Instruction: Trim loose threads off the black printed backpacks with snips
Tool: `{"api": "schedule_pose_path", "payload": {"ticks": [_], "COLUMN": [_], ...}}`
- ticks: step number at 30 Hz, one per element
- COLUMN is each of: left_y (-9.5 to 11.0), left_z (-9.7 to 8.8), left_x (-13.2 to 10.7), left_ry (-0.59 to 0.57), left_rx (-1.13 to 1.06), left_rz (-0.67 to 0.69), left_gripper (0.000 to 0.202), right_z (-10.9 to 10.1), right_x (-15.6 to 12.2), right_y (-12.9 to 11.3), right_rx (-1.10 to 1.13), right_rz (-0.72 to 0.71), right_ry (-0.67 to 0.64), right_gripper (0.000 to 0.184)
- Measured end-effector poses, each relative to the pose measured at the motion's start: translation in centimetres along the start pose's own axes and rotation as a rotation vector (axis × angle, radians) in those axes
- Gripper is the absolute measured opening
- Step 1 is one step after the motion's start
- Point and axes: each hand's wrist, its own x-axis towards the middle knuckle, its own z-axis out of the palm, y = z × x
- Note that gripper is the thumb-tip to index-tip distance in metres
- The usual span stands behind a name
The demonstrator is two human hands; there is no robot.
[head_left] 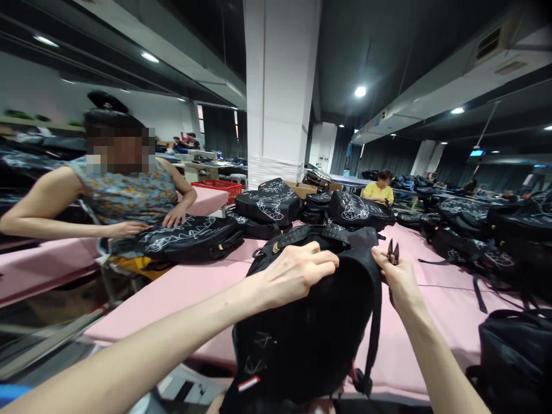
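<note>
A black backpack [302, 345] with white line drawings and a small red-and-white tag stands open at the near edge of the pink-covered table. My left hand [304, 270] has its fingers curled over the rim of the opening and grips the fabric. At the right side of the same opening, my right hand [401, 282] pinches the edge between thumb and finger. Small dark thread snips [393, 252] are tucked in that right hand, blades pointing up. The backpack's interior is too dark to make out.
More black backpacks lie on the pink table [181, 299], piled behind [269, 201] and to the right [470, 224]. A co-worker at the left rests both hands on a backpack [190, 238]. Another black bag [515, 351] sits at the near right. A white pillar [280, 86] rises beyond.
</note>
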Motion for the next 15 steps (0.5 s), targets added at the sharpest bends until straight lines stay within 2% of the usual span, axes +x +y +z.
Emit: {"api": "schedule_pose_path", "payload": {"ticks": [3, 7, 8, 11, 13, 15], "left_y": [-0.6, -0.9, -0.8, -0.7, -0.7, -0.7], "left_z": [-0.1, -0.7, -0.8, -1.0, -1.0, -0.9], "left_x": [0.8, 2.1, 2.3, 2.7, 2.9, 3.0], "left_ry": [-0.005, -0.058, -0.068, -0.096, -0.110, -0.110], "left_rx": [-0.178, -0.339, -0.361, -0.417, -0.444, -0.468], "left_rz": [-0.088, -0.169, -0.193, -0.252, -0.288, -0.315], "left_gripper": [0.026, 0.015, 0.014, 0.012, 0.012, 0.013], "right_z": [-0.5, -1.2, -1.1, -0.1, 0.9, 1.6], "right_x": [-0.7, -5.3, -6.6, -9.3, -9.5, -9.0], "right_y": [-0.3, -1.0, -1.1, -1.1, -0.9, -0.8], "right_rx": [-0.249, -0.605, -0.672, -0.831, -0.941, -1.063], "right_rz": [-0.178, -0.464, -0.557, -0.838, -0.923, -0.908], "right_ry": [0.022, 0.209, 0.213, 0.119, 0.141, 0.259], "right_gripper": [0.040, 0.048, 0.043, 0.023, 0.017, 0.016]}}
